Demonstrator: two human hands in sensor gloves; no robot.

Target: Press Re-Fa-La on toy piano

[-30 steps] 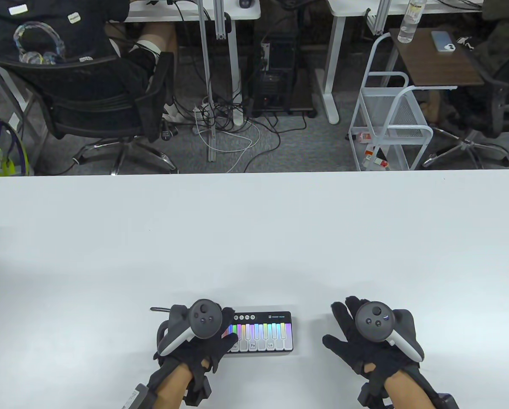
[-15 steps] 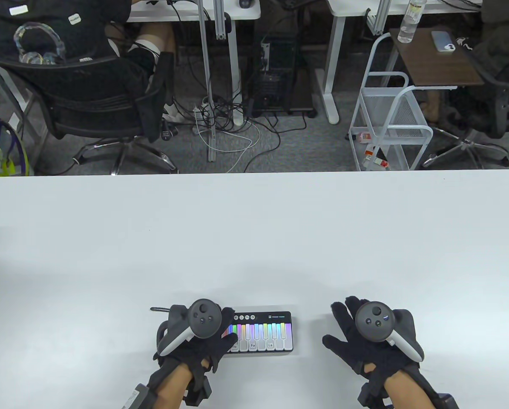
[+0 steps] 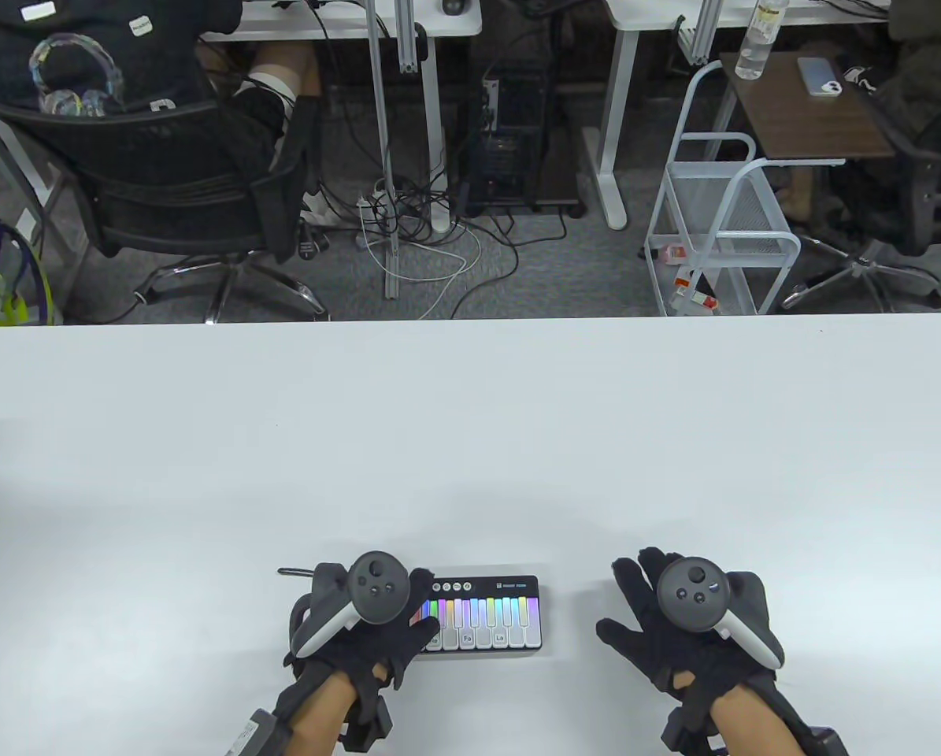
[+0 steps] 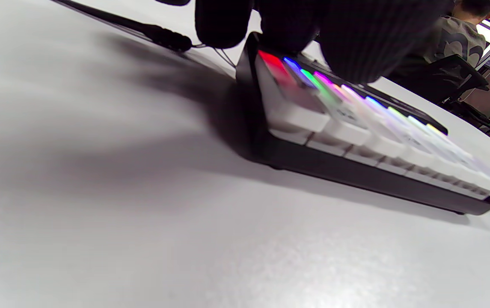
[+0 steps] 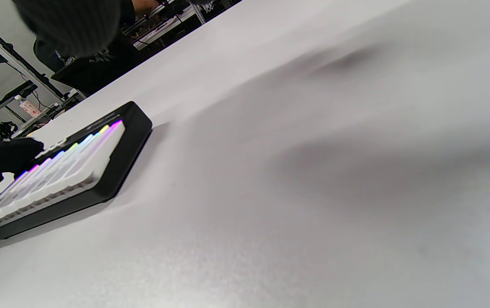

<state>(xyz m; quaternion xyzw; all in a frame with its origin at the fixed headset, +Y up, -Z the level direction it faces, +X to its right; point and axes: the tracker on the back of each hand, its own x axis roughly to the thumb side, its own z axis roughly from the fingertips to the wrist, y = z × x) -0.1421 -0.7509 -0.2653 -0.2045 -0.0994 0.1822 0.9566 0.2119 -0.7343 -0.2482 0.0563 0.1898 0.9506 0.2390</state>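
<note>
A small black toy piano (image 3: 482,614) with white keys and rainbow lights lies near the table's front edge. Labels Fa and La show on its keys. My left hand (image 3: 419,614) lies over its left end, and its thumb rests on a key beside the Fa key, covering that key's label. In the left wrist view the gloved fingers (image 4: 356,38) hang over the leftmost keys of the piano (image 4: 356,141); I cannot tell whether a key is down. My right hand (image 3: 635,606) rests open on the table, right of the piano, apart from it. The piano (image 5: 78,171) also shows in the right wrist view.
The white table (image 3: 470,433) stretches far behind the piano. A thin black cable (image 3: 293,572) runs left from the piano's back corner. Beyond the table's far edge are an office chair (image 3: 187,197) and a white wire cart (image 3: 722,228).
</note>
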